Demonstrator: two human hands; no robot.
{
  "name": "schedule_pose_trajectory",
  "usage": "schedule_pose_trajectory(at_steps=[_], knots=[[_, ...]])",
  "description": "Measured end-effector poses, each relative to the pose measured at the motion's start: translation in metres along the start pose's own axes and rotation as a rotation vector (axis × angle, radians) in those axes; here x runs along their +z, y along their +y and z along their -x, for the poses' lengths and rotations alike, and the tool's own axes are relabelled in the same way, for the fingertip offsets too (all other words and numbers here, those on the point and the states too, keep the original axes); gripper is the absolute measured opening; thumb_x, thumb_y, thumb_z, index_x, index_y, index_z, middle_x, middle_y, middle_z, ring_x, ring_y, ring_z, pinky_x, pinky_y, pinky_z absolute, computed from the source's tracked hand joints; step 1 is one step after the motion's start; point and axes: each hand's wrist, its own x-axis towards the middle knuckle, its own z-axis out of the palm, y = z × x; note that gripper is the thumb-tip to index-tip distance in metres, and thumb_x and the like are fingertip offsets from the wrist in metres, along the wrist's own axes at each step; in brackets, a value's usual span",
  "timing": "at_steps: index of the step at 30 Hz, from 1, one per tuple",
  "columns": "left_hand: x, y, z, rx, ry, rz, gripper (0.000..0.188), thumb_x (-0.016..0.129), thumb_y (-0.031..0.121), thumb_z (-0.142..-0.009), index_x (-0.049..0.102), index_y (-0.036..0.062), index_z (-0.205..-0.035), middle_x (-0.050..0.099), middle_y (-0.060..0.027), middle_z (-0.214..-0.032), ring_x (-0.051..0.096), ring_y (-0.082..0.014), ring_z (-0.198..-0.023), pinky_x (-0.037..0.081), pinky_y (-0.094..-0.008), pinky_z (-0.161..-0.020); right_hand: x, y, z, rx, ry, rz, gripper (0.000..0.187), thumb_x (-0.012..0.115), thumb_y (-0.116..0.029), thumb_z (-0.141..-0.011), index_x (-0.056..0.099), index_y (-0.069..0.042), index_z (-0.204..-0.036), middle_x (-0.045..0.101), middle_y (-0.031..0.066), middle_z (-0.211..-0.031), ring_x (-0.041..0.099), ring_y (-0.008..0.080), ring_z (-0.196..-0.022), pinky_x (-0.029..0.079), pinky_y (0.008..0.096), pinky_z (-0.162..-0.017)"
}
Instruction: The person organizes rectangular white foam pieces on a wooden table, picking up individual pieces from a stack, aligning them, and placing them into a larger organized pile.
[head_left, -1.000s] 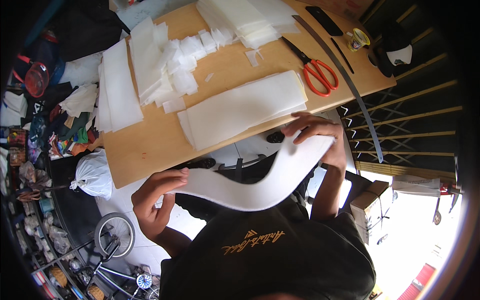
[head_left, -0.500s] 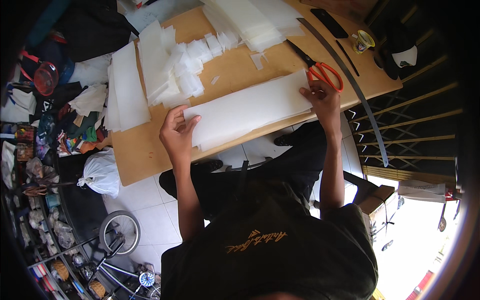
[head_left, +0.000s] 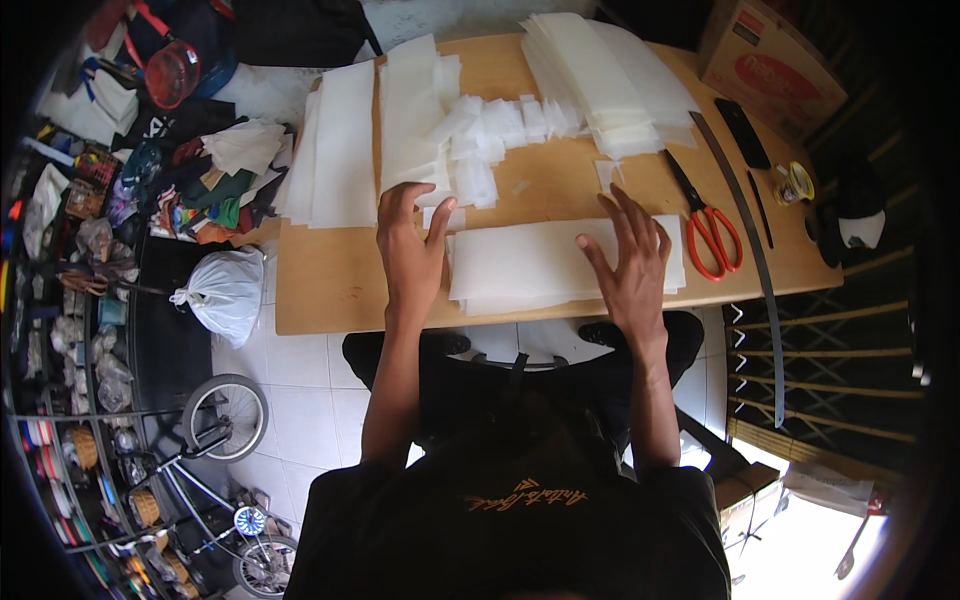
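Stack [head_left: 520, 265] of long white sheets, lying flat along the close edge of the counter [head_left: 340, 290], directly left of the red-handled scissors [head_left: 712, 240] and just apart from them. Long axis running side to side, right end facing the scissor handles, left end farthest from them. Of the two, right hand [head_left: 632, 270] nearer to the scissors, and the one over the stack, covering part of its right half, wrist toward the close side. Right grip apart: thumb and fingers spread, nothing visible between them, fingertips extending past the far long edge as seen from above; whether touching the top sheet, cannot tell. Left hand [head_left: 412, 250] farther left of the scissors, just off the stack's left end, thumb on the side toward the scissors. Left grip also apart, fingers curved, holding nothing visible. Stack therefore beneath the right grip, and to the scissors side of the left grip; clamped in neither. Left of the scissors and farther from the body than the stack, heap of small white pieces [head_left: 490, 140]; to the right of the scissors, long dark strip [head_left: 774, 335], overhanging the close edge.
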Motion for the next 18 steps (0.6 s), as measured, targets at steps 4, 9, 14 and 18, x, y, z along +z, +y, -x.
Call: schedule_pose_trajectory(at_steps=[4,9,14,18], knots=[[0.001,-0.026,-0.066,0.045,0.086,-0.146,0.028,0.073,0.018,-0.094,0.065,-0.0030,-0.110,0.065,-0.0195,-0.112,0.062,-0.0376,-0.103,0.050,-0.0468,-0.090,0.044,-0.008,0.001,-0.056,-0.124,0.114,0.065,0.053,-0.054,-0.101,0.051,-0.009,-0.148,0.046,0.0137,-0.155,0.040,0.0296,-0.146,0.014,0.0656,-0.121],[0.006,-0.070,-0.117,-0.086,-0.008,-0.361,0.054,0.067,0.043,-0.097,0.064,-0.0094,-0.110,0.065,-0.0243,-0.115,0.062,-0.0416,-0.108,0.051,-0.0481,-0.094,0.048,-0.013,-0.001,-0.092,-0.172,0.203,0.068,0.046,-0.059,-0.102,0.050,-0.011,-0.150,0.046,0.0134,-0.156,0.038,0.0294,-0.147,0.013,0.0680,-0.120],[0.041,-0.080,-0.147,-0.368,-0.366,-0.549,0.099,0.059,0.077,-0.086,0.059,-0.0149,-0.123,0.059,-0.0297,-0.129,0.055,-0.0427,-0.123,0.047,-0.0501,-0.103,0.048,-0.011,-0.002,-0.072,-0.192,0.186,0.067,0.046,-0.060,-0.102,0.051,-0.014,-0.150,0.046,0.0122,-0.156,0.038,0.0282,-0.147,0.013,0.0669,-0.121],[0.051,-0.093,-0.156,-0.335,-0.338,-0.565,0.099,0.073,0.066,-0.080,0.054,-0.0180,-0.128,0.055,-0.0309,-0.132,0.052,-0.0422,-0.126,0.046,-0.0498,-0.104,0.052,-0.010,-0.001,-0.084,-0.169,0.166,0.066,0.047,-0.059,-0.102,0.052,-0.013,-0.149,0.047,0.0115,-0.155,0.038,0.0282,-0.147,0.012,0.0660,-0.121]])
